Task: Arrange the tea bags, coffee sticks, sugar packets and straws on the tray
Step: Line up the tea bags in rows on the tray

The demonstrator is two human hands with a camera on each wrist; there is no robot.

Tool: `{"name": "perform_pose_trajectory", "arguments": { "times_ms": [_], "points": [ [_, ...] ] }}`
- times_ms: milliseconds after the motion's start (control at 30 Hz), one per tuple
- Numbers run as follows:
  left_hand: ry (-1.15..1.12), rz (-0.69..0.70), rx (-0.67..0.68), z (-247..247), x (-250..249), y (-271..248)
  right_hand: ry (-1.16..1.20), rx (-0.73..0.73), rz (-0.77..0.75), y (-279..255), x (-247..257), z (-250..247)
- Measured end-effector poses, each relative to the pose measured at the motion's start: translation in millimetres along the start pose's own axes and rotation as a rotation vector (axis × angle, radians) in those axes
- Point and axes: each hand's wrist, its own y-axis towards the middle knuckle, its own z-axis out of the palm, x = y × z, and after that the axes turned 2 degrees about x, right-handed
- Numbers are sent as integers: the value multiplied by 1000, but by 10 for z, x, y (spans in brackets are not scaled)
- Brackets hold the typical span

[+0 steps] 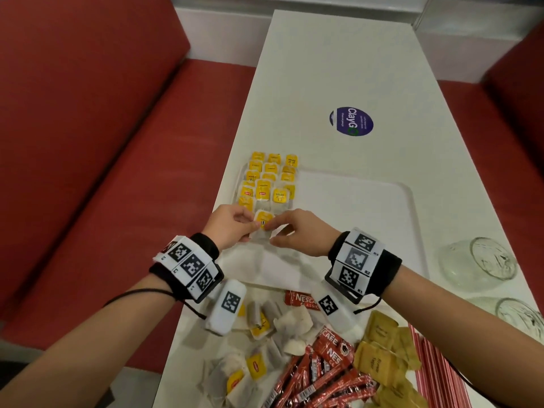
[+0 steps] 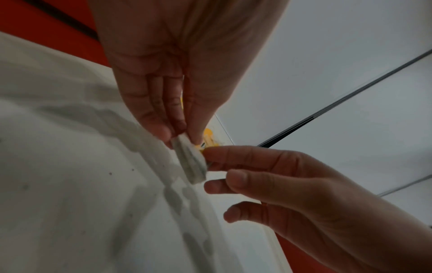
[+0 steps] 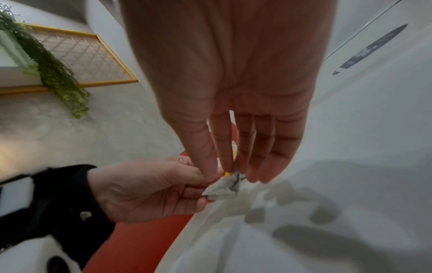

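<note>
Both hands (image 1: 265, 231) pinch one tea bag (image 1: 263, 223), half hidden.

The straws (image 1: 438, 369) run off the bottom edge of the head view, so only part of them shows. The coffee sticks (image 1: 318, 375) and the sugar packets (image 1: 382, 360) are cut off there too. One glass (image 1: 521, 316) is cut by the right edge. The words on the tea bags on the tray (image 1: 270, 181) are too small to read. The tea bag (image 1: 263, 223) that both hands pinch is partly hidden by fingers. In the left wrist view, the left hand (image 2: 177, 64) covers most of its yellow tag. In the right wrist view, the round sticker (image 3: 374, 48) is too blurry to read.
</note>
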Motion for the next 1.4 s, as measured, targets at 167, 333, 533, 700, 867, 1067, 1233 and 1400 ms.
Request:
{"name": "perform_pose_trajectory", "arguments": {
  "times_ms": [167, 333, 533, 700, 867, 1067, 1233, 1400],
  "points": [
    [151, 29, -45, -42, -16, 141, -93, 9, -6, 132, -38, 7],
    [197, 56, -68, -60, -101, 222, -148, 15, -5, 247, -37, -21],
    [249, 62, -74, -67, -97, 289, -160, 24, -7, 289, -27, -29],
    [320, 60, -89, -134, -84, 294, -185, 26, -15, 278, -4, -40],
    [538, 153, -89, -262, -110, 204, -229, 62, -22, 191, -36, -91],
    [865, 246, -45, -226, -99, 164, -337, 115, -55, 241, 4, 14],
    [903, 172, -55, -248, -80, 242, -437, 162, -33, 311, 25, 53],
    [871, 149, -76, -266, -82, 247, -474, 159, -30, 342, 32, 48]
  ]
}}
